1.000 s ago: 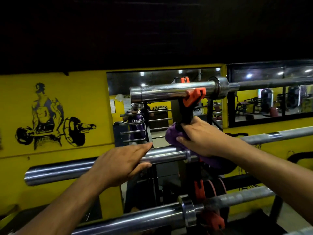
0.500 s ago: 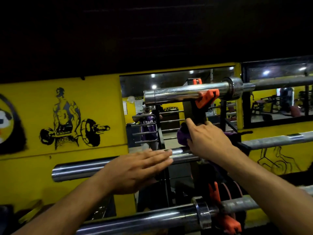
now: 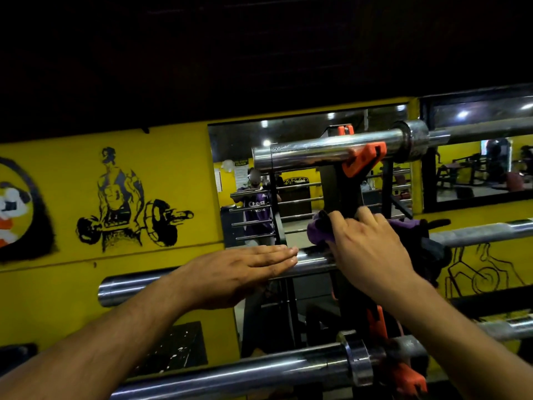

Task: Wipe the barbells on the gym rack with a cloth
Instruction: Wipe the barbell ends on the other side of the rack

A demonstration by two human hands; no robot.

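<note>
Cloth (image 3: 316, 232): purple, bunched; sits on the middle barbell (image 3: 138, 287) at the black rack upright (image 3: 340, 194), centre-right of the scene. A further purple fold shows right of the hand.
Right hand (image 3: 372, 255): fingers curled over the cloth, pressing it against the upright and the bar's top.
Left hand (image 3: 239, 272): flat, palm down, fingers straight and held together, laid along the middle barbell's sleeve, fingertips just left of the cloth; holds nothing.
Middle barbell: chrome sleeve runs left from the upright; shaft continues right.
Top barbell (image 3: 311, 155): chrome sleeve resting in an orange hook (image 3: 364, 158), above and far of the hands.
Bottom barbell (image 3: 245, 373): nearest, low in the scene, collar beside another orange hook.
Yellow wall (image 3: 173, 157): far side, bearing a black weightlifter drawing (image 3: 127, 203) at left.
Mirror (image 3: 288, 174): centre far, reflecting a person in a purple shirt.
</note>
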